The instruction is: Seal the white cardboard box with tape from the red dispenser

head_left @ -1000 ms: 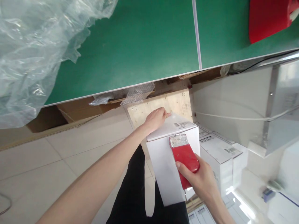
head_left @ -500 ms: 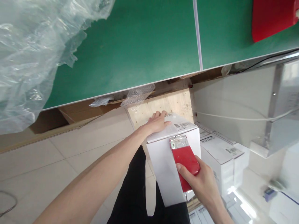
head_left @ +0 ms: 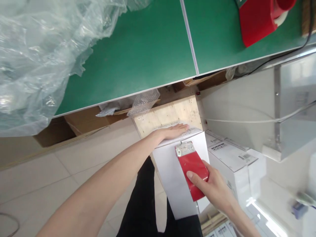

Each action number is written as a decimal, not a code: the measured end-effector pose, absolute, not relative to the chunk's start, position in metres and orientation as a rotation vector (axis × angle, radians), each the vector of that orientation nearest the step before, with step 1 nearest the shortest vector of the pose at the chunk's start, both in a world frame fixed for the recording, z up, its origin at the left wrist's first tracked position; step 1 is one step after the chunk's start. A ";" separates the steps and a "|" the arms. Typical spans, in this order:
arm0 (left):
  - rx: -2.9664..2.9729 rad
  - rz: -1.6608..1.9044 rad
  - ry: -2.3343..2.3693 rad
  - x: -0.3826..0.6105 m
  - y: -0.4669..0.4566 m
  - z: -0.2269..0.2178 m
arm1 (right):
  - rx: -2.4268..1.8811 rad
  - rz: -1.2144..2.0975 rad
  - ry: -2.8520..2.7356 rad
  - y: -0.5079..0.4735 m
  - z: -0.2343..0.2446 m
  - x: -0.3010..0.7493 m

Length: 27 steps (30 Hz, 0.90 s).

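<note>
Where the left hand had its fingers curled over the far top edge of the white box 1 s ago, it now lies flat on the lid, palm down, fingers straight and together. Right hand unchanged: clamped round the red tape dispenser, thumb on its face, metal blade end up against the box's front face, just below the top edge. Dispenser pos. on the box approx. same as before. Box stands upright in front of the person's black trousers, below counter level. View has swung a bit: counter seam sits further left, and more of the second red dispenser shows at top right.

Surface: green counter w/ crumpled clear plastic sheet over its left part. Under the counter edge: bubble wrap, brown cardboard, plywood board. Floor is pale tile. To the right of the box: more white boxes w/ barcode labels, just beside it; can't tell if touching. Beyond them, grey metal panel w/ white cable running across.
</note>
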<state>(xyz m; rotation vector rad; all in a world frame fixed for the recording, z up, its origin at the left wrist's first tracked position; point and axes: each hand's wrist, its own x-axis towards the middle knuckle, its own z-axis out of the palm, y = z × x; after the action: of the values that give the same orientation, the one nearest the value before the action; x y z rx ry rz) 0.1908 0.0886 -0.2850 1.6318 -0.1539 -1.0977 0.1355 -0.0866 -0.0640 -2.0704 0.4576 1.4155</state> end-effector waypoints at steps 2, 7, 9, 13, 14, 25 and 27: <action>1.647 -1.100 -0.121 0.190 0.088 -0.284 | -2.077 1.411 0.462 -0.095 -0.059 0.131; 1.763 -0.955 -0.024 0.188 0.084 -0.252 | -2.002 1.449 0.495 -0.122 -0.052 0.109; 1.851 -0.779 -0.094 0.186 0.076 -0.226 | -2.020 1.434 0.469 -0.135 -0.052 0.097; 1.957 -0.499 -0.574 0.180 0.039 -0.177 | -2.035 1.415 0.422 -0.165 -0.055 0.067; 1.947 -0.521 -0.686 0.177 0.028 -0.170 | -2.030 1.420 0.421 -0.173 -0.055 0.060; 2.162 -0.929 -1.263 0.159 0.036 -0.151 | -2.071 1.354 0.341 -0.232 -0.063 0.020; 2.211 -0.897 -1.338 0.158 0.036 -0.149 | -2.090 1.317 0.333 -0.235 -0.061 0.019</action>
<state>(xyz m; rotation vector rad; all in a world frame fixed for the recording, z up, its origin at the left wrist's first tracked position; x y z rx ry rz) 0.1583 0.0360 -0.1489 2.2110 -1.3380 -0.8968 0.0188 -0.2354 -0.0612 -2.0900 0.3330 1.3170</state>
